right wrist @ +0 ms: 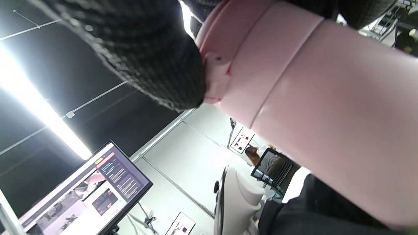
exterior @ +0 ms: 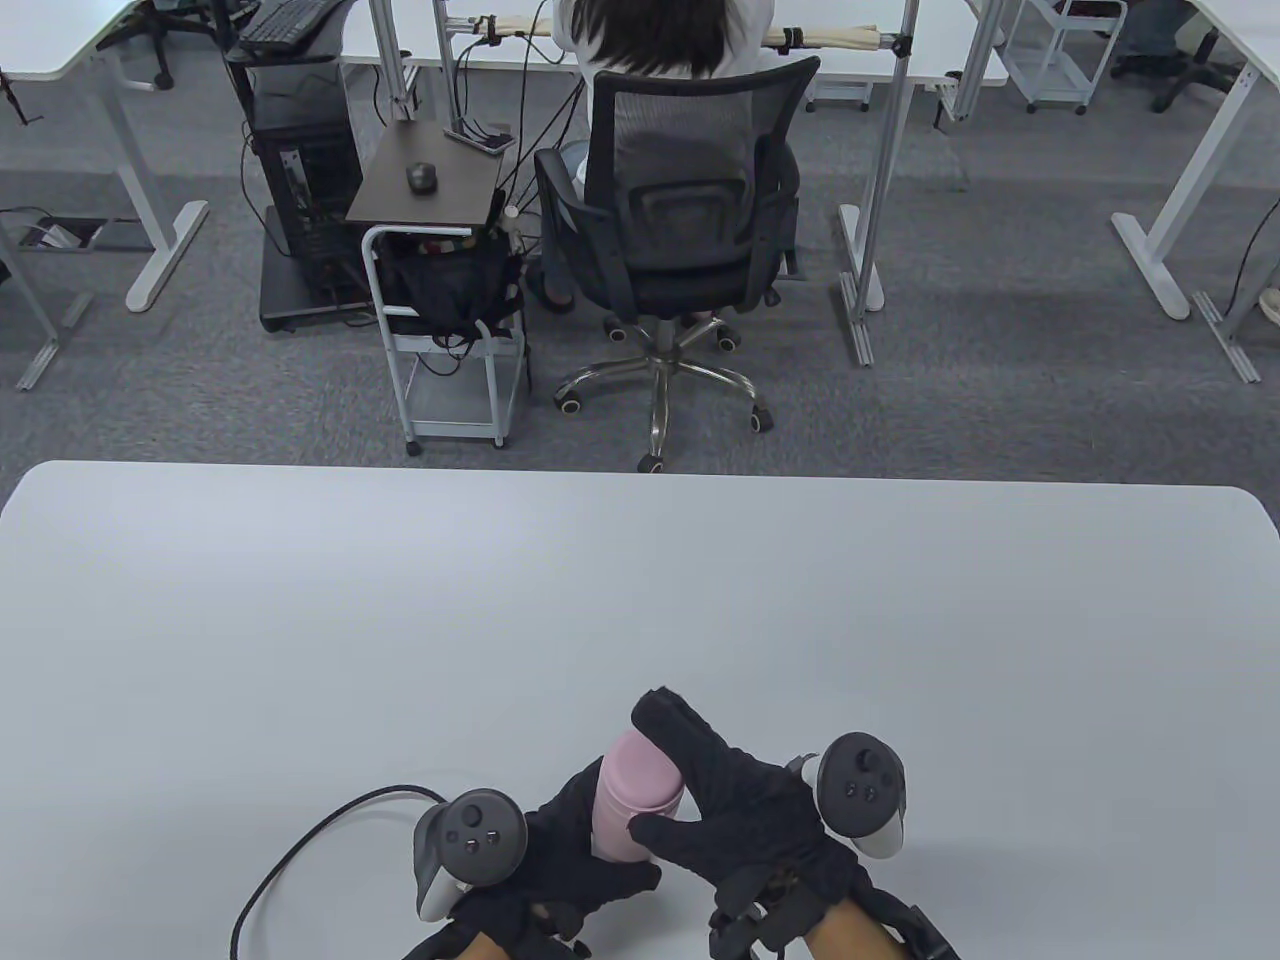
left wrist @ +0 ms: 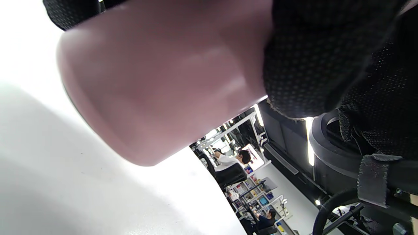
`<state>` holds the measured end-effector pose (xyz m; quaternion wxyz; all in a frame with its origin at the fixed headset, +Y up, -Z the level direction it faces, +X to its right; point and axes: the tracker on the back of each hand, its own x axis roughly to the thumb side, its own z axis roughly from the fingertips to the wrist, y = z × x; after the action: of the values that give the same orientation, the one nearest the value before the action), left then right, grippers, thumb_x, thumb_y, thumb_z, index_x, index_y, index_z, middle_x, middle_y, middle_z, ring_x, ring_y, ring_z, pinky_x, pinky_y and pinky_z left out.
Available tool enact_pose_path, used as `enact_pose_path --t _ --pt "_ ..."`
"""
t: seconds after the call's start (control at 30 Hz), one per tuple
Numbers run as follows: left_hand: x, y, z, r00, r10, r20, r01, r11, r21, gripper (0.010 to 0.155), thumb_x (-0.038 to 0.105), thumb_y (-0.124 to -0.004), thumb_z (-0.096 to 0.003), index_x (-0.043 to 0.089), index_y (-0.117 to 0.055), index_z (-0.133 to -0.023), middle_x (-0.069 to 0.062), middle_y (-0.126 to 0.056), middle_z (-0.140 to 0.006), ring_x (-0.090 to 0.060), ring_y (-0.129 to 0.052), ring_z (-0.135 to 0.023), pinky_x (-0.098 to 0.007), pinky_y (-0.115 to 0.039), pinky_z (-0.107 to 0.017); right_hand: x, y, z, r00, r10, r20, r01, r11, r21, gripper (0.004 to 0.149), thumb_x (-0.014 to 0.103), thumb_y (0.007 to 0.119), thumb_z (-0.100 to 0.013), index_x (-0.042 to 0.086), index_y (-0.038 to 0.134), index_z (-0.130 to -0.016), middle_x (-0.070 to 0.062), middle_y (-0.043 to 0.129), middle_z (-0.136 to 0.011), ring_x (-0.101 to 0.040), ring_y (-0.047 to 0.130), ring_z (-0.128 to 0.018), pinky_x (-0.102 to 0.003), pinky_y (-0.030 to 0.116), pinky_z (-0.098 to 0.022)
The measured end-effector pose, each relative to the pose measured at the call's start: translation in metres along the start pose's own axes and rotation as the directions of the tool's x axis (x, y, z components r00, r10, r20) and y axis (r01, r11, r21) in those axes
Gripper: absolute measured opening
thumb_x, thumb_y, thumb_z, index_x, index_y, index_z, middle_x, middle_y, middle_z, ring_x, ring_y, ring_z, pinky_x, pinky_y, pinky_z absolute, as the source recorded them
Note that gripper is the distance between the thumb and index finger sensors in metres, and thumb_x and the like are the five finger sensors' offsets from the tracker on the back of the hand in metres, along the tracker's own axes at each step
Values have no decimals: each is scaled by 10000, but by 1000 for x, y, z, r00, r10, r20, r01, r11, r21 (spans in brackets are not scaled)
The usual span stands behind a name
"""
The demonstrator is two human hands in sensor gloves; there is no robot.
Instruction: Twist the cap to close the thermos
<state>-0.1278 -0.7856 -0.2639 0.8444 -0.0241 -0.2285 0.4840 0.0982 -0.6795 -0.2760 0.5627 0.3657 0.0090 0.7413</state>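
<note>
A pink thermos is held just above the white table, near its front edge, between both gloved hands. My left hand grips the thermos body from the left. In the left wrist view the rounded base hangs tilted over the table, with glove fingers curled against it. My right hand wraps the thermos from the right, fingers over the far side and thumb on the near side. In the right wrist view a gloved finger presses on the pink cap, which sits on the body.
A black cable loops on the table left of my left hand. Beyond the far edge, a person sits in an office chair, beside a small white cart. Other desks stand further back.
</note>
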Motion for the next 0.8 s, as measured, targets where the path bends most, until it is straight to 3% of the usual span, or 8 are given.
enact_pose_path --t 0.2,0.3,0.5,0.57,0.63,0.7,0.8 --pt "1 0 0 1000 9 -6 -9 1000 2 971 539 -928 -258 146 -471 -1019 -195 -634 -1043 -436 -761 -920 -574 -719 -683 9 1 5 986 169 -4 -168 976 -135 876 399 1030 -397 -8 612 -1050 -340 718 -948 -533 873 -714 -635 745 -543" --pt "0 1 1 1000 12 -12 -12 1000 13 990 537 -928 -257 102 -474 -1022 -200 -634 -1041 -438 -762 -917 -575 -720 -680 20 7 8 953 303 -5 -298 933 -202 874 437 1023 -387 -7 639 -1035 -324 768 -913 -494 917 -678 -614 772 -525" --pt "2 2 1 1000 20 -11 -20 1000 10 976 534 -930 -254 144 -467 -1020 -197 -634 -1043 -434 -762 -920 -573 -721 -681 29 14 10 921 390 -13 -383 895 -230 894 486 1000 -391 7 625 -1046 -298 761 -914 -464 911 -675 -618 758 -530" --pt "3 1 1 1000 28 -6 -28 1000 9 973 538 -929 -256 147 -470 -1020 -195 -634 -1043 -434 -763 -919 -574 -720 -682 27 12 8 934 358 -15 -353 914 -197 902 495 981 -408 23 588 -1069 -285 695 -961 -495 847 -731 -648 709 -561" --pt "5 0 1 1000 26 5 -26 1000 -2 973 535 -932 -253 152 -472 -1021 -189 -635 -1046 -428 -763 -923 -570 -722 -684 23 6 5 966 260 -1 -258 958 -126 923 495 970 -425 52 526 -1102 -315 458 -1077 -586 657 -868 -704 609 -609" --pt "6 -1 0 1000 24 8 -24 1000 -10 973 537 -931 -254 153 -472 -1022 -186 -634 -1048 -428 -762 -925 -566 -724 -685 15 1 3 993 119 8 -119 992 -43 934 466 972 -442 62 471 -1120 -326 298 -1105 -635 511 -920 -733 543 -628" --pt "6 -3 0 1000 28 11 -27 999 -20 974 538 -930 -253 154 -472 -1022 -184 -636 -1048 -422 -764 -928 -558 -725 -688 4 -1 0 999 -34 10 33 997 63 914 394 984 -456 56 458 -1124 -335 266 -1104 -662 451 -929 -746 525 -626"
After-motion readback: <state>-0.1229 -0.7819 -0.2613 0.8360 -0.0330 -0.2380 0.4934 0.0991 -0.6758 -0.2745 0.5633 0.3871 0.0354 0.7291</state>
